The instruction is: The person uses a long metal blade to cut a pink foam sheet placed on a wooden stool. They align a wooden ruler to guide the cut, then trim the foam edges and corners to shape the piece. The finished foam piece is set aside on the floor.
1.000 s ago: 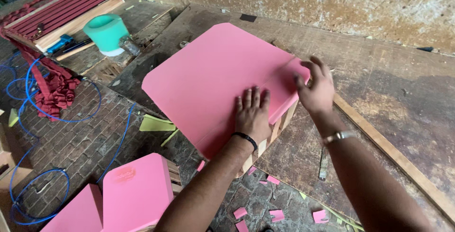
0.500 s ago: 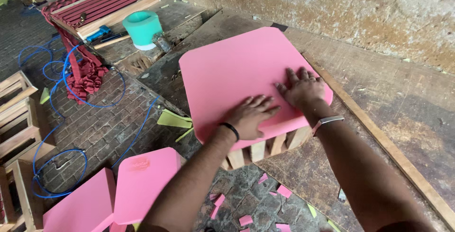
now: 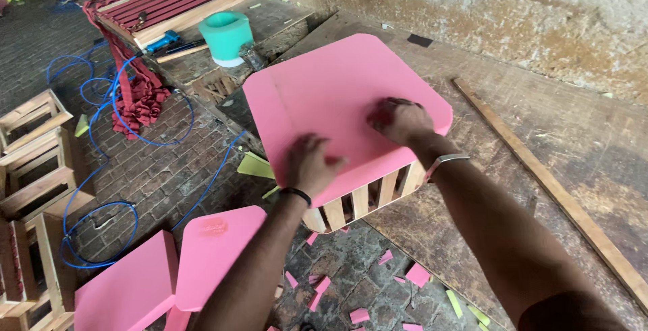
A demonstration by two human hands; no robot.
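Note:
A square pink foam pad (image 3: 324,94) with rounded corners lies on top of a slatted wooden frame (image 3: 361,202). My left hand (image 3: 312,165) presses flat on the pad's near edge, a black band at its wrist. My right hand (image 3: 399,120) rests palm down on the pad's right part, a metal bracelet on its wrist. Both hands lie on the foam and grip nothing.
Two more pink pads (image 3: 169,270) lie at lower left beside wooden frames (image 3: 34,162). A blue hose (image 3: 101,196) loops over the brick floor. A teal bucket (image 3: 226,34), red straps (image 3: 135,94) and a slatted panel (image 3: 175,0) sit behind. Pink scraps (image 3: 358,290) litter the floor; a wooden strip (image 3: 540,182) lies right.
The view has shifted, so the pad sits more central. Both hands slid across the pad: the left toward its near edge, the right toward its middle right.

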